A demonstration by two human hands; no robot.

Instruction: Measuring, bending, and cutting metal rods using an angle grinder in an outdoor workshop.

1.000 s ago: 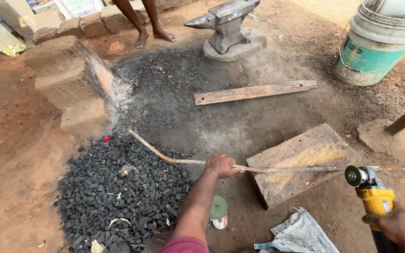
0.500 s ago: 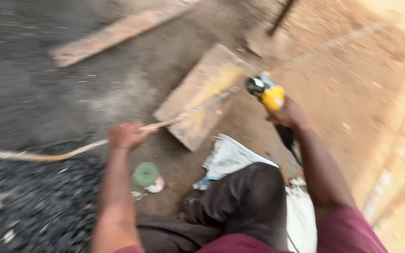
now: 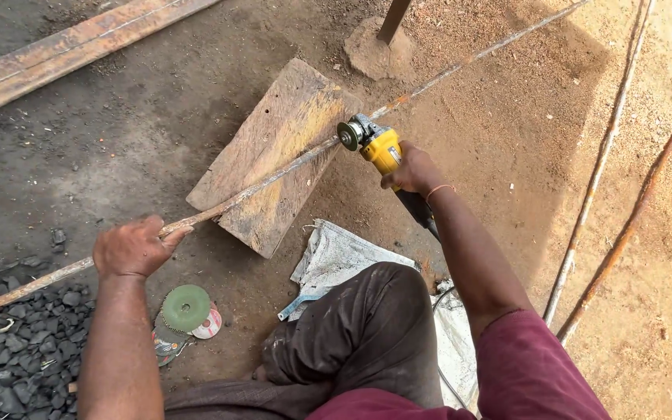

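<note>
A long rusty metal rod (image 3: 289,173) runs across the ground from lower left to upper right and rests on a flat wooden board (image 3: 278,152). My left hand (image 3: 134,247) grips the rod left of the board, pressing it down. My right hand (image 3: 414,171) holds a yellow angle grinder (image 3: 373,142), whose disc touches the rod at the board's right edge. My bent knee in dark trousers is at the bottom centre.
A green grinding disc (image 3: 186,308) and other discs lie by my left arm. Charcoal (image 3: 9,350) is heaped at lower left. A white sack (image 3: 336,257) lies under my leg. A long plank (image 3: 71,47) lies at top left; two more rods (image 3: 608,179) lie at right.
The view has swung from the anvil and coal heap down onto the board. My right hand has brought the grinder up to the rod. My left hand keeps its hold on the rod.
</note>
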